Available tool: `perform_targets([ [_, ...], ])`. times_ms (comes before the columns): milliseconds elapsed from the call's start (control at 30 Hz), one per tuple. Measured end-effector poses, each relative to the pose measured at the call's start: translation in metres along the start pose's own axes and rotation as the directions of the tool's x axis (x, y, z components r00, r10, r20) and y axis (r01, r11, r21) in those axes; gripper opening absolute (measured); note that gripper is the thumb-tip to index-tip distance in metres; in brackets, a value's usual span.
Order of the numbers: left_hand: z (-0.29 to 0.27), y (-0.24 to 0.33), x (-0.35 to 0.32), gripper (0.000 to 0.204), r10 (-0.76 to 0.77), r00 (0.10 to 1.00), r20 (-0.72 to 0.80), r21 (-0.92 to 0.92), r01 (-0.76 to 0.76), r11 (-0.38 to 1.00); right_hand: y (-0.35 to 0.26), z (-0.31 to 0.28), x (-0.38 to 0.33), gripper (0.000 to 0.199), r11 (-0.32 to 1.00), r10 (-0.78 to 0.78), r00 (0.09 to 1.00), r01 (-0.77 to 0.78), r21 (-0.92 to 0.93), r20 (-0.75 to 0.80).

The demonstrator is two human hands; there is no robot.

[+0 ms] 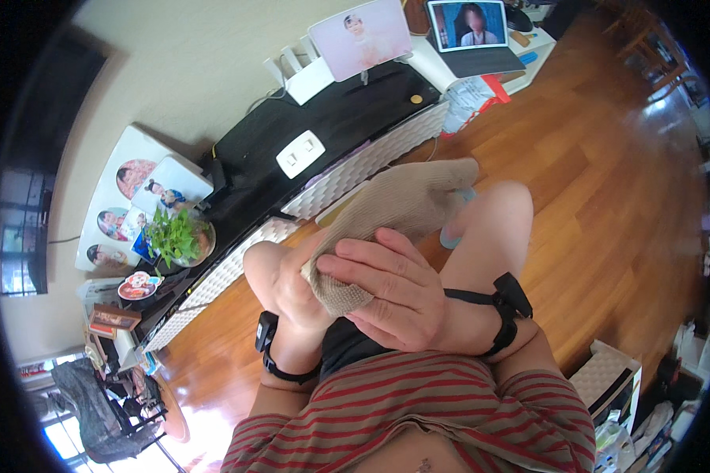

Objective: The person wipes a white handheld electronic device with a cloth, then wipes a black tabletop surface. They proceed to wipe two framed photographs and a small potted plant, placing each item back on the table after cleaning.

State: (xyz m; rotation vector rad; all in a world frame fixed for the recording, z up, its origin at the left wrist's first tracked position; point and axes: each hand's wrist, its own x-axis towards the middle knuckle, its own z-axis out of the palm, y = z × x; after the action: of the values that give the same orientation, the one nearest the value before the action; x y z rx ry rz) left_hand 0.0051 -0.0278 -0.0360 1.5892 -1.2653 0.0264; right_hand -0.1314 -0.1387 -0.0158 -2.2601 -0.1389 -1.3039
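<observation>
One tan knit piece (394, 201) is what we're dealing with, and it's on our side of the black cabinet (355, 110), up over our lap and well clear of the cabinet top. Its long axis runs roughly alongside the cabinet's front edge, so from our grip most of it stretches away toward the end of the cabinet where the tablet (471, 27) stands. Both our hands are down at the other end of the fabric, which is the bit that matters imo: all the loose length is on one side of us. Our left hand (298, 296) is the one nearer the cabinet, up against the fabric's edge, but its fingers are tucked out of sight, so we can't tell how closed it is or whether it's inside the knit. Our right hand (394, 296) is farther from the cabinet and lies right across the fabric, fingers slightly spread and gently curved, tips pointing toward the left one. We can't see its thumb, so we can't say if it's really pinching or just pressing.
</observation>
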Motion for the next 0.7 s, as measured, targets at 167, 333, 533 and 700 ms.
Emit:
perform_targets([
  [167, -0.008, -0.002, 0.005, 0.055, 0.056, 0.998, 0.001, 0.154, -0.056, 0.986, 0.012, -0.008, 0.001, 0.020, 0.989, 0.147, 0.989, -0.147, -0.004, -0.001],
  [333, -0.009, 0.001, 0.003, 0.046, -0.063, 0.992, 0.107, 0.257, 0.034, 0.966, 0.000, 0.007, 0.002, 0.023, 0.991, 0.091, 0.996, -0.090, 0.098, -0.007],
  [533, -0.027, -0.003, 0.005, 0.051, 0.012, 0.999, 0.039, 0.121, -0.017, 0.992, 0.036, -0.008, -0.016, 0.032, 0.947, 0.311, 0.950, -0.308, 0.097, -0.021],
  [700, 0.002, -0.005, 0.007, 0.060, -0.203, 0.977, -0.073, -0.524, 0.136, 0.841, 0.017, 0.007, -0.028, 0.048, 0.650, 0.665, 0.733, -0.476, 0.592, -0.142],
])
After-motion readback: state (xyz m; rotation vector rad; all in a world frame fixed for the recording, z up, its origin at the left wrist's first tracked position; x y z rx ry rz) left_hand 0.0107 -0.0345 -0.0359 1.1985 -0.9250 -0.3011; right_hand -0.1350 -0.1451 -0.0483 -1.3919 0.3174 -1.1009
